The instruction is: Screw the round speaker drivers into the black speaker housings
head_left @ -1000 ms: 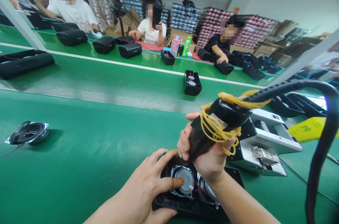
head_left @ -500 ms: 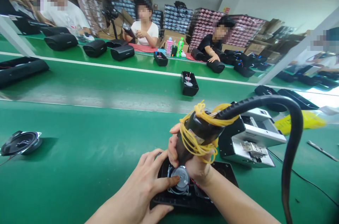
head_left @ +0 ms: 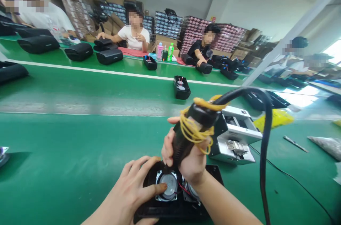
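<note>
Nearest, the left hand (head_left: 133,191) presses splayed fingers on the speaker driver (head_left: 168,185) in the black housing (head_left: 170,210); right hand (head_left: 186,161) fist-grips the electric screwdriver (head_left: 193,131), now more upright, tip down beside the driver; farther off, a speaker shell (head_left: 182,87) has drifted left on the conveyor belt (head_left: 80,93).

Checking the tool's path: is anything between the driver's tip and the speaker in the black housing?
Nothing visible blocks it. The right hand holds the electric screwdriver over the speaker; the left hand presses the speaker's centre, beside the tip. The exact contact point is unclear.
</note>
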A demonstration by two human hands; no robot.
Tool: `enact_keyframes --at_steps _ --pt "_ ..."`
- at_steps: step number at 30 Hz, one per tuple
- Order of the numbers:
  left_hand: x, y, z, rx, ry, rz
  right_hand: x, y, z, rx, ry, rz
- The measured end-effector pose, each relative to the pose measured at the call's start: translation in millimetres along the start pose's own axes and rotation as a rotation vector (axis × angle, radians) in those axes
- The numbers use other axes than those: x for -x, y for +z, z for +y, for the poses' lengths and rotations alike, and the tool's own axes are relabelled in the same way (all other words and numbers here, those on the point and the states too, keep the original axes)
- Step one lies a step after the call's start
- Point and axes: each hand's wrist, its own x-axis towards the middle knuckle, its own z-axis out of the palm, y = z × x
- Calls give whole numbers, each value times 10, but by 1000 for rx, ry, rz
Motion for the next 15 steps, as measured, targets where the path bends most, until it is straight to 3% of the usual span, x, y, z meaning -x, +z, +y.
enact_keyframes --at_steps 4,9,12,15 --pt "36 51 -63 -72 2 17 69 -200 -573 99 -237 159" --pt "-66 152 -59 -240 38 128 284 -782 -1233 395 -490 299" --pt "-253 252 -21 -282 141 207 316 -1080 -1445 507 -575 451" --pt "-467 275 31 -332 293 314 277 -1263 -1502 577 -592 613"
